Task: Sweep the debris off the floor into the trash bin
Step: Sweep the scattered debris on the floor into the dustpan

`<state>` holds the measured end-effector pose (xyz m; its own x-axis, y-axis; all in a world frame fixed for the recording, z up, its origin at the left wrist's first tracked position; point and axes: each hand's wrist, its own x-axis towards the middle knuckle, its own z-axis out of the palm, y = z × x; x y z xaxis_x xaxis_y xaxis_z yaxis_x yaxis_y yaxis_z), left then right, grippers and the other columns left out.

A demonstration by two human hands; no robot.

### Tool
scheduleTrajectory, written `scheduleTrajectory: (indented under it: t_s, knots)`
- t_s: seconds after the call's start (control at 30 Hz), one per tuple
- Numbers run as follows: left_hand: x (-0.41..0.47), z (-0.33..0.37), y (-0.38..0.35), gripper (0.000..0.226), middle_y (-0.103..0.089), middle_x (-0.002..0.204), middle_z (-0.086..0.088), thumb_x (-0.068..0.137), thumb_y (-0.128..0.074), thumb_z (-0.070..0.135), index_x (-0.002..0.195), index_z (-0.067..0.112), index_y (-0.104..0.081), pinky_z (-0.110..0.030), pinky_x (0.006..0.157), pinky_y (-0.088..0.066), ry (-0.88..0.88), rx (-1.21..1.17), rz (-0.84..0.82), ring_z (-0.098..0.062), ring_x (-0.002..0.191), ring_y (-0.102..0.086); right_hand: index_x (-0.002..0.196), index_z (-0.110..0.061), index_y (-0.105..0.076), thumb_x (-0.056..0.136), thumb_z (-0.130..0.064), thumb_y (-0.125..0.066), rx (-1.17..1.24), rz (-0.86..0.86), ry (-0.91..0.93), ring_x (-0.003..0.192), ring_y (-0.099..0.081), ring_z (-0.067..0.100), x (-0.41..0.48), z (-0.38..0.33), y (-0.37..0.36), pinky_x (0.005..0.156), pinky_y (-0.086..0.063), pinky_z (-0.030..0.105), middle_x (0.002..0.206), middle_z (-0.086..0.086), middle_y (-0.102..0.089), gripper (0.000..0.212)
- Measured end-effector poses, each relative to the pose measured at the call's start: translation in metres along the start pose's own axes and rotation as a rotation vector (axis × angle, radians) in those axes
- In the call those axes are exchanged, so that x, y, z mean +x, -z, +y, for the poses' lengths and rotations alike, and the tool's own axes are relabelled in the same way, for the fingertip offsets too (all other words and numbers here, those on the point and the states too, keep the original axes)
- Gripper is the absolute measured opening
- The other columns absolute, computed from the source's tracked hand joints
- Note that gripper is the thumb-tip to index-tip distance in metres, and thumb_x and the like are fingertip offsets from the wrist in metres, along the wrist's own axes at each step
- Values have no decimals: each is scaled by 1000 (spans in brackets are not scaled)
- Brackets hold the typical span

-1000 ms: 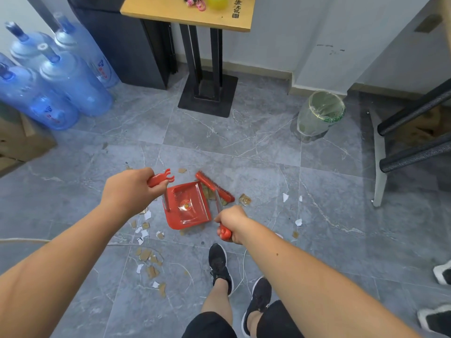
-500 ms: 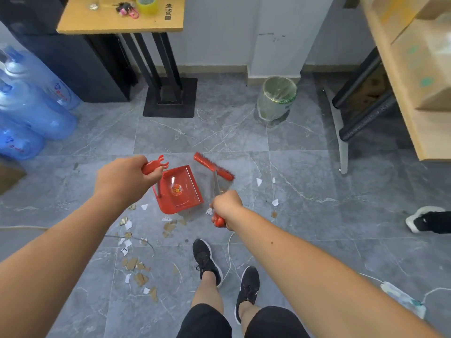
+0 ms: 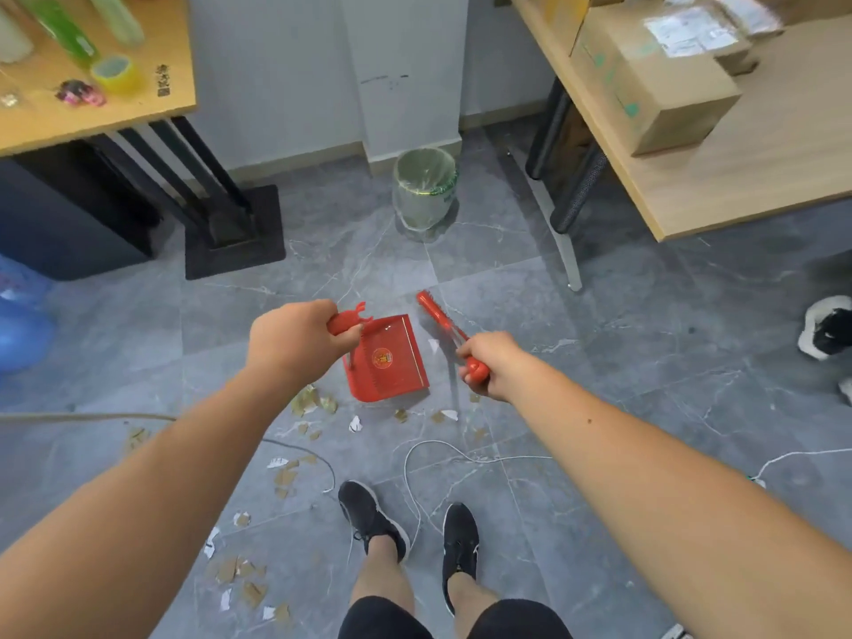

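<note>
Both hands are closed round red tools: the left hand (image 3: 295,341) grips the handle of the pan (image 3: 392,362), and the right hand (image 3: 491,362) grips the end of the brush (image 3: 438,315). The brush head points forward, near the pan's right edge but apart from it. The pan hangs tilted over the floor (image 3: 645,362); whether any scraps lie in it cannot be told. Debris (image 3: 318,403) of paper and cardboard bits lies just below the pan's near lip, with more trailing back past the shoes (image 3: 371,518) to the lower left. The bin (image 3: 426,189) stands ahead by the wall (image 3: 276,85), well apart from the pan. By my judgement the task is early: at most one load is gathered, nothing looks tipped into the bin, and most of the litter is left. Against a second ago, the brush head has come away from the pan's edge, where it lay close. The bin has shifted from the right to the middle of the view, as if the person has turned toward it.
</note>
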<state>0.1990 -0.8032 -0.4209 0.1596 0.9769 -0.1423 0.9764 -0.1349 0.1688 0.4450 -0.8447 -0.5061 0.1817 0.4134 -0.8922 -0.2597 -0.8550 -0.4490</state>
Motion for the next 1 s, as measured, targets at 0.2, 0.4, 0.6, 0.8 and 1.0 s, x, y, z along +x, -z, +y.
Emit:
scheduleTrajectory:
  t_s: [0.2, 0.4, 0.6, 0.8, 1.0]
  knots:
    - [22, 30, -27, 53, -56, 59, 2, 85, -56, 65, 68, 15, -53, -31, 55, -42, -66, -1, -38, -24, 60, -57, 104, -11, -51, 96, -1, -48, -26, 82, -18, 41, -41, 15, 32, 0, 41, 32, -38, 15, 55, 7, -40, 13]
    - [32, 28, -52, 52, -57, 62, 2, 84, -54, 67, 72, 17, -54, -31, 57, -45, -78, -9, -94, -23, 62, -58, 94, -11, -51, 96, 1, -47, -90, 145, -77, 45, -42, 15, 61, 9, 41, 31, -40, 17, 62, 8, -45, 13]
    - [17, -5, -59, 55, -58, 59, 0, 80, -51, 69, 69, 16, -53, -33, 56, -48, -25, -24, -80, -24, 59, -58, 98, -15, -52, 97, -2, -38, -206, 109, -134, 29, -36, 12, 66, 47, -4, 34, -44, 19, 57, 7, -46, 19]
    - [-8, -38, -44, 54, -55, 58, 1, 81, -53, 68, 67, 16, -54, -28, 49, -37, 50, 1, -64, -22, 55, -54, 107, -6, -58, 96, 2, -38, -195, 13, -173, 28, -32, 13, 39, 88, -42, 36, -42, 19, 42, 4, -41, 24]
    - [-52, -71, -27, 56, -55, 59, 0, 79, -54, 69, 69, 14, -55, -27, 48, -33, 183, 7, -36, -21, 54, -51, 97, -8, -55, 95, 3, -36, -212, -98, -192, 36, -33, 14, 10, 111, -75, 36, -40, 17, 49, 4, -39, 22]
